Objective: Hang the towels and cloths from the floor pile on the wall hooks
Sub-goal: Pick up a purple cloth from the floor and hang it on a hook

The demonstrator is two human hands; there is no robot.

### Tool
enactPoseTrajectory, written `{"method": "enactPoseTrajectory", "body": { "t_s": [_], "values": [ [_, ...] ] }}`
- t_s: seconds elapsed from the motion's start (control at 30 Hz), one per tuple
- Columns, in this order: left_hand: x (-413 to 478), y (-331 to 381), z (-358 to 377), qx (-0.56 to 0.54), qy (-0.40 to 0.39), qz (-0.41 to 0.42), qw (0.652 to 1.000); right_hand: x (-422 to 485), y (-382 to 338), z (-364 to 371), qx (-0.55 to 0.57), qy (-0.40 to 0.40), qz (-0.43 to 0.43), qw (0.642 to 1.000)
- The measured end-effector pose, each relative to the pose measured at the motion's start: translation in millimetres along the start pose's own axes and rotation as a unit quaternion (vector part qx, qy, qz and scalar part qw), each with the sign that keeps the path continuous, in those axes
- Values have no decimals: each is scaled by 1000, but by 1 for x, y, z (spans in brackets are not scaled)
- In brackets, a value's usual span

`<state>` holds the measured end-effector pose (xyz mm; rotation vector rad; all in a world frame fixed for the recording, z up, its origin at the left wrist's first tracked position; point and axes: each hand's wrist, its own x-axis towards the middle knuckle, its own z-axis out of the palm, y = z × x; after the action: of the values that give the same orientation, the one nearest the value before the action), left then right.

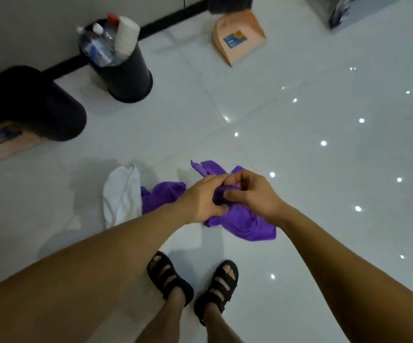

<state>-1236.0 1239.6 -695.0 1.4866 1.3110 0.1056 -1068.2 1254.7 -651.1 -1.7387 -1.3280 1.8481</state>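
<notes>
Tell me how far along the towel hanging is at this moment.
Nothing looks hung: no wall hooks are in view. In hand: the left hand and right hand both pinch the purple cloth, which seems lifted above the floor. Left: a second purple cloth and the white towel lie on the tiles, and all must reach the hooks.

Dim, cool overhead lighting. Point glare spots reflect on the glossy floor [324, 107]. Motion blur softens the bins [126, 78]. Wide-angle distortion bends the edges.
</notes>
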Motion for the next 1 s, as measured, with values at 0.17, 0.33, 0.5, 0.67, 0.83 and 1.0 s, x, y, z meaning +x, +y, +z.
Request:
{"method": "enactPoseTrajectory", "body": {
  "t_s": [0.17, 0.33, 0.5, 0.67, 0.83, 1.0],
  "values": [
    [-72, 55, -131, 145, 89, 8, 985, -34, -156, 6, -212, -24, -61, 975],
    [-165, 84, -245, 291, 239, 21, 926, -67, -288, 43, -378, -32, -195, 904],
    [-252, 110, -341, 381, 354, -6, 854, -97, -380, 92, -600, -53, -242, 761],
    [-335, 123, -400, 299, 483, -23, 823, -139, -442, 133, -465, -111, -276, 834],
    [-395, 146, -420, 142, 596, -62, 788, -184, -497, 175, 9, -244, -208, 947],
    [-447, 153, -409, 16, 589, -183, 787, -212, -542, 196, 160, -378, -143, 900]
  ]
}}
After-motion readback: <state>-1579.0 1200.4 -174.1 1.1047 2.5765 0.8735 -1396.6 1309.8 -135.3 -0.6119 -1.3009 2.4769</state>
